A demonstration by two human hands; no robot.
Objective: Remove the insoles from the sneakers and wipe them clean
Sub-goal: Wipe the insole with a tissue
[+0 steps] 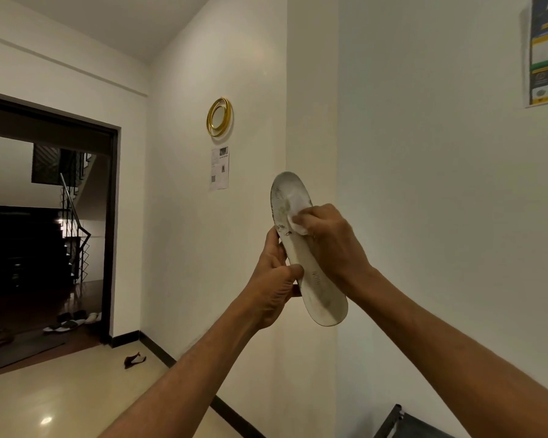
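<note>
A white insole (317, 286) is held up in the air before a wall corner, toe end up and heel end down, with grey dirt marks near the toe. My left hand (274, 282) grips its left edge around the middle. My right hand (329, 241) presses a small white cloth (298, 213) against the upper part of the insole. No sneakers are in view.
A dark rack edge (402, 422) shows at the bottom right. A small brown item (134, 359) lies on the shiny floor by the wall. Several shoes (73, 320) sit beyond the dark doorway on the left. A gold ring mirror (219, 116) hangs on the wall.
</note>
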